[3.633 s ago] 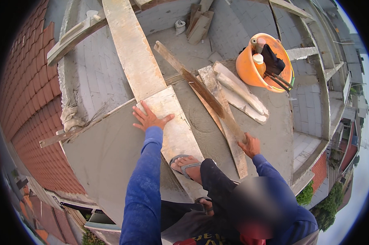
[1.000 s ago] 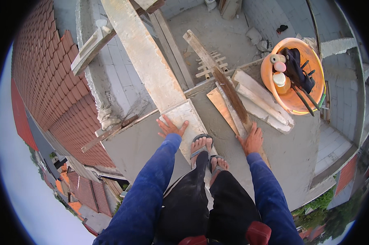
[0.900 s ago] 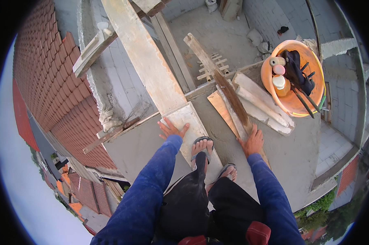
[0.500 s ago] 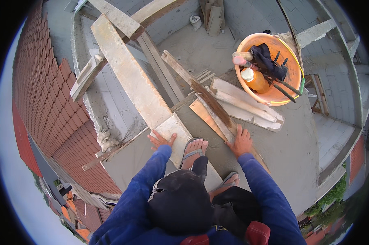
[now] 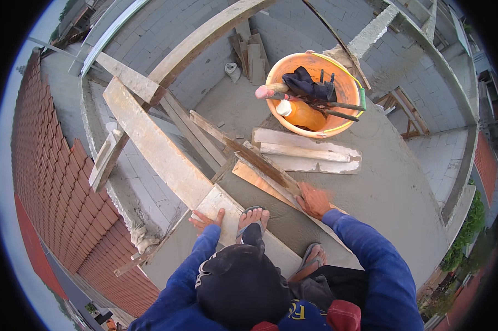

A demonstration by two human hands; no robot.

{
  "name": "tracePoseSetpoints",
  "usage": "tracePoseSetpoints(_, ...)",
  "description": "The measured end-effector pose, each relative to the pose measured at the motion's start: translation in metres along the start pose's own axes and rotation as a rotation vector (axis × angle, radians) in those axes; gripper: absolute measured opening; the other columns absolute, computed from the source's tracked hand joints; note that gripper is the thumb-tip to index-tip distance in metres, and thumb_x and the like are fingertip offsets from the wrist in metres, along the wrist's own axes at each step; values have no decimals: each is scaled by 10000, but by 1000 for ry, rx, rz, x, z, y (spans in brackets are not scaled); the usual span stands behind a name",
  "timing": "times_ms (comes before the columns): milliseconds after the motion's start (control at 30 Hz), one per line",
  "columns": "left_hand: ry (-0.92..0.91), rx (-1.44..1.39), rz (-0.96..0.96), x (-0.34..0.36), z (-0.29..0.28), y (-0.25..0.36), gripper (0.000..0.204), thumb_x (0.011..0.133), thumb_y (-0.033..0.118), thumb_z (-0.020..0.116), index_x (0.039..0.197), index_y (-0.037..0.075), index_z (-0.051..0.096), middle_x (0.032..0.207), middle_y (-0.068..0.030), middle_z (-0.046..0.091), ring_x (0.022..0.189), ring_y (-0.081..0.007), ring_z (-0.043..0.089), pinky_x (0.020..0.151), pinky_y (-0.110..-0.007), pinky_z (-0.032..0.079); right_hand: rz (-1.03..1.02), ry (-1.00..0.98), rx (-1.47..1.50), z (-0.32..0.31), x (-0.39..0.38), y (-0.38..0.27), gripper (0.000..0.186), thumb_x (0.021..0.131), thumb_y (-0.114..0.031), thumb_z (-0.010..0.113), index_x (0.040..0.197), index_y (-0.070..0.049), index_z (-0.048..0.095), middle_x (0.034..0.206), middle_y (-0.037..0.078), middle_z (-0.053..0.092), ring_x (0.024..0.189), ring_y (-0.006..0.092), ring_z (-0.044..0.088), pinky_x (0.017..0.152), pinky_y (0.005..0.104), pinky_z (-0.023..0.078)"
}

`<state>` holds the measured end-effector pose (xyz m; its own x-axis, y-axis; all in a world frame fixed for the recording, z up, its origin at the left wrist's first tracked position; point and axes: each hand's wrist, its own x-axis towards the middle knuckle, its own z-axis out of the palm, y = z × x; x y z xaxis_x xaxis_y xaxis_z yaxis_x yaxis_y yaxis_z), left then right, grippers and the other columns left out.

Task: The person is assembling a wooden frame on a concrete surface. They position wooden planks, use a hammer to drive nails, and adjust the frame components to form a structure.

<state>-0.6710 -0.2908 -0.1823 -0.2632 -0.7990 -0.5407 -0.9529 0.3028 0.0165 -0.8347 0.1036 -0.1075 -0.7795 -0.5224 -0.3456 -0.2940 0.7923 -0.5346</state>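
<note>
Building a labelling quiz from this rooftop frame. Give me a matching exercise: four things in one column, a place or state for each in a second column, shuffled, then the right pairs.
Things:
1. left hand
2. right hand
3. orange bucket
4. yellow bottle

Places or states:
A. lying inside the bucket beside dark tools
B. flat on the pale plank, next to a sandalled foot
C. pressed on the long dark wooden strip on the grey slab
D. standing at the far end of the slab, past two pale boards

Pairs: 1-B, 2-C, 3-D, 4-A
</note>
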Motion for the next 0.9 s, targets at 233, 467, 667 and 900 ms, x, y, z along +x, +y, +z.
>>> tracePoseSetpoints(233, 334, 233, 470, -39, -66, 32, 1497, 572, 743, 857, 1672, 182, 12, 1693, -297, -64, 1575, -471, -63, 1166, -758, 82, -39, -162, -58, -63, -17, -19, 600, 890, -416, 721, 1301, -47, 488, 1076, 208, 700, 837, 447, 690, 699, 527, 554)
tracePoseSetpoints(467, 250, 609, 995, -67, -204, 82, 1337, 595, 449, 951, 1653, 161, 184, 1703, -224, 147, 1587, -403, 96, 1192, -735, 21, -363, -247, -326, -133, -19, -23, 680, 803, -463, 785, 1342, -142, 522, 1068, 112, 706, 823, 346, 714, 675, 456, 560)
tracePoseSetpoints(667, -96, 494, 1093, -29, -179, 41, 749, 651, 370, 906, 1293, 138, 599, 954, -156, 739, 893, -351, 719, 938, -477, 529, -395, -75, -546, -181, 0, -41, 679, 753, -411, 847, 1345, -218, 578, 1148, 5, 662, 1109, 238, 638, 953, 449, 485)
tracePoseSetpoints(900, -119, -470, 852, -54, -149, -6, 340, 694, 128, 830, 973, 59, 648, 809, -78, 711, 730, -213, 717, 688, -355, 561, -404, 927, -295, -234, 44, -91, 656, 796, -332, 837, 1372, -161, 574, 1291, 114, 567, 1181, 299, 585, 1026, 505, 444)
